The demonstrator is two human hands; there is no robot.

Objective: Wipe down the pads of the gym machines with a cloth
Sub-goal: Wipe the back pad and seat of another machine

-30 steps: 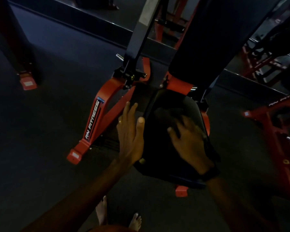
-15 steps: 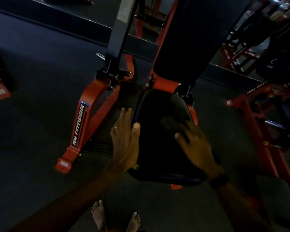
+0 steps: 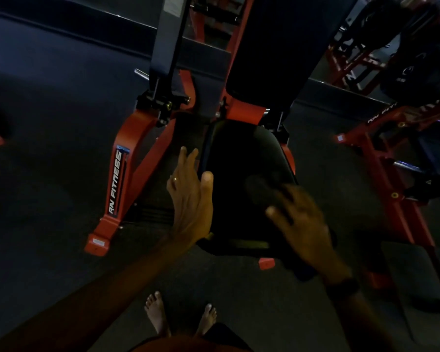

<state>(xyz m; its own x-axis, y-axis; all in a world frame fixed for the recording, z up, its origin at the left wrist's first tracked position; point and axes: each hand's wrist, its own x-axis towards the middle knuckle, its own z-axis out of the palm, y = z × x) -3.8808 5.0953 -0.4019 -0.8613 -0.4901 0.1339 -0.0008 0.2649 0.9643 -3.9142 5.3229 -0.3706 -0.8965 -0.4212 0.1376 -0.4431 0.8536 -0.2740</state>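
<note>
A dim gym with a dark rubber floor [image 3: 48, 123] and red-framed machines all round. The black seat pad [image 3: 239, 158] of the nearest machine lies low at centre, below its tilted back pad [image 3: 277, 52]. A dark cloth [image 3: 261, 190] lies on the seat's right part, under the fingertips of the right hand [image 3: 305, 224], whose fingers are spread and press down on it; the hand is blurred. The left hand [image 3: 191, 199] lies flat along the seat's left edge, fingers straight, thumb on the pad, holding nothing. A red frame leg [image 3: 117, 184] marked RN FITNESS stands to the left. Bare feet [image 3: 158, 313] show below.
</note>
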